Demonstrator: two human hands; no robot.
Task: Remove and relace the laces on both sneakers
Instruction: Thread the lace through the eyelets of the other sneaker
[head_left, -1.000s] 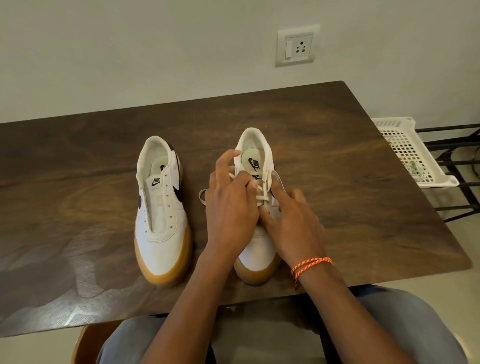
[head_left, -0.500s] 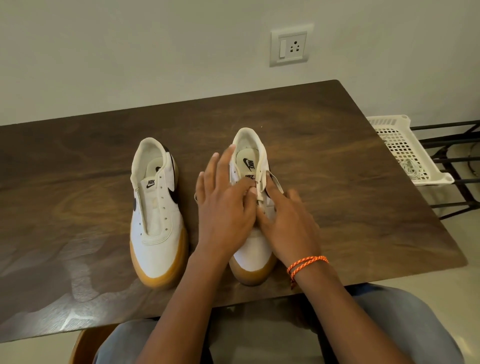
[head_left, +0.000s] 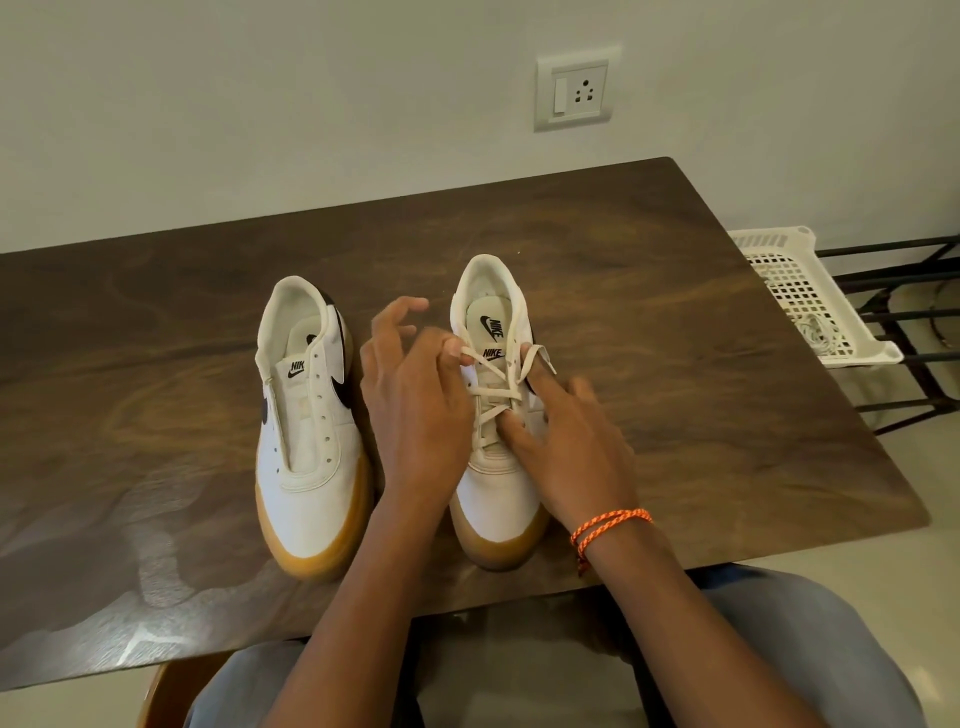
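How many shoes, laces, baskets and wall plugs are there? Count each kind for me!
Sneakers: 2, left sneaker, right sneaker
Laces: 2, one on the right sneaker, one in the basket
Baskets: 1
Wall sockets: 1
Total: 6

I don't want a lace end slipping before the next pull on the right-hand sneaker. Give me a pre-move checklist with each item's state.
1. Left hand pinches one end of the lace: ok.
2. Right hand has the other lace end: cannot tell; its fingers touch the lace, the grip is hidden.
3. Laced sneaker flat on the table: ok.
4. Crossings reach the top eyelets: ok.
5. Other sneaker laced: not ok, eyelets empty.
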